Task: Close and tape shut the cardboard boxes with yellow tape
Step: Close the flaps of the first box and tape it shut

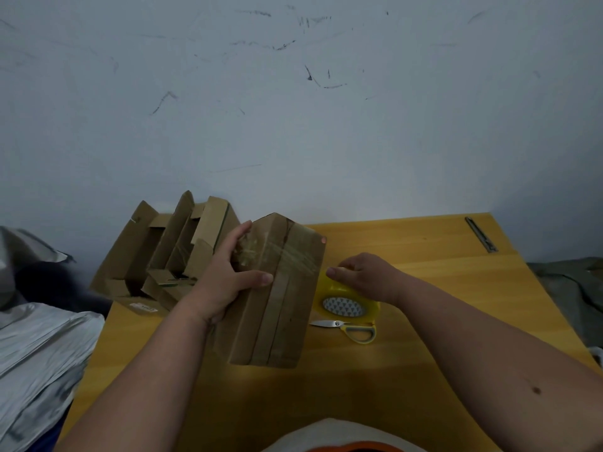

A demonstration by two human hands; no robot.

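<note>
A closed cardboard box point(284, 298) stands on the yellow wooden table point(424, 272), with strips of tape across its upper part. My left hand point(228, 272) grips its left side, thumb lying across the front. To the right of the box lies a roll of yellow tape point(346, 301). My right hand point(362, 272) pinches the top of that roll, close to the box's right edge.
Several open cardboard boxes point(173, 249) stand at the back left of the table. Yellow-handled scissors point(349, 327) lie just in front of the tape roll. A dark metal strip point(481, 234) lies at the far right corner. Grey plastic bags point(39, 347) are piled left of the table.
</note>
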